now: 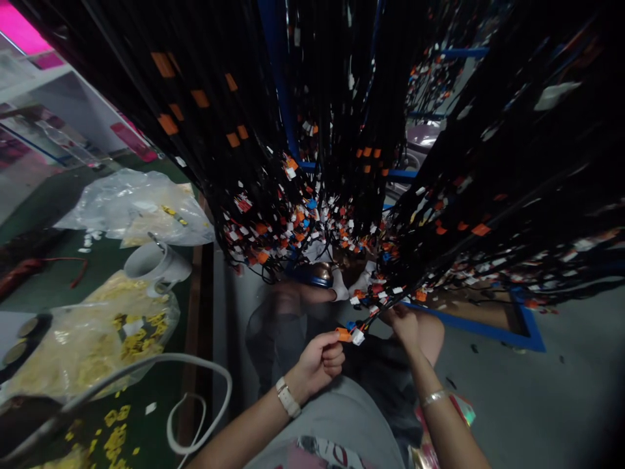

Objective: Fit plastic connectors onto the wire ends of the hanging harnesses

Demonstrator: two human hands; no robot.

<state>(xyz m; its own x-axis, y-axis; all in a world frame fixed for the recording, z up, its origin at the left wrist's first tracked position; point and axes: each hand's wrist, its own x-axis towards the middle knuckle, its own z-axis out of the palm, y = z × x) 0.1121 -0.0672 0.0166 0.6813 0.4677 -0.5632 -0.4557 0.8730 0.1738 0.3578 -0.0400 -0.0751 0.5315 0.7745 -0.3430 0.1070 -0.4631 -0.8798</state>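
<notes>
Shirt (325,417): printed lettering (339,451) on front, cut by lower edge; one round character stands out, O or zero, cannot tell which; no whole word readable. Yellow strip (174,215) on clear bag (114,202): dark marks, too small to read. Orange pieces (200,98) among black cables (131,49): no print legible.

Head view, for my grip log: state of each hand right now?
Left hand: closed, pinching an orange connector.
Right hand: curled near the black cables; whether it grips any cannot be told.
</notes>
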